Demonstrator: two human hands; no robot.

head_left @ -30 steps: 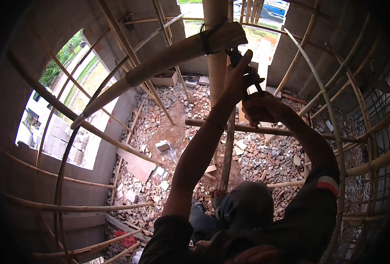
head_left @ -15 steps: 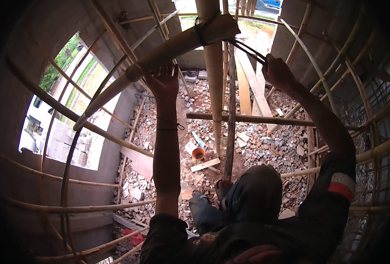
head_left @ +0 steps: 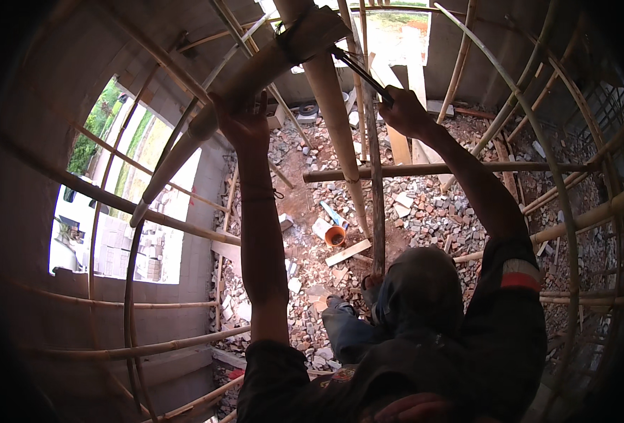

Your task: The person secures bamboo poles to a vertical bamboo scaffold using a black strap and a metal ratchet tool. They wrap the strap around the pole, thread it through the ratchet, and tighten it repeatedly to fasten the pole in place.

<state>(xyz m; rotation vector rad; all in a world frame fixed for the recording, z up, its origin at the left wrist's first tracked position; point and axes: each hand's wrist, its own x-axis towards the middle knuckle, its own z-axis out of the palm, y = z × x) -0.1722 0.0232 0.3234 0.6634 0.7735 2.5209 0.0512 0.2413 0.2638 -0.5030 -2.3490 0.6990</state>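
A thick bamboo pole (head_left: 255,77) slants up to the right across an upright bamboo post (head_left: 326,84), and dark binding (head_left: 294,42) wraps where they cross. My left hand (head_left: 245,127) is raised against the underside of the slanting pole, its fingers stretched and apart. In my right hand (head_left: 402,113) are the handles of dark long-handled pincers (head_left: 368,79). Their far end reaches the crossing beside the pole's cut end; the jaws are too dark to make out.
Thin bamboo poles (head_left: 178,220) form scaffolding on both sides. A horizontal pole (head_left: 424,170) runs below my right forearm. Far below, an orange bucket (head_left: 335,236) stands on rubble (head_left: 431,218). My bent leg (head_left: 421,292) is above a narrow upright pole (head_left: 377,197). A window opening (head_left: 114,233) is left.
The view has shifted, so the crossing sits further up and left. My left hand stays at the pole. The pincers' two handles, apart before, now appear closer together in my right hand.
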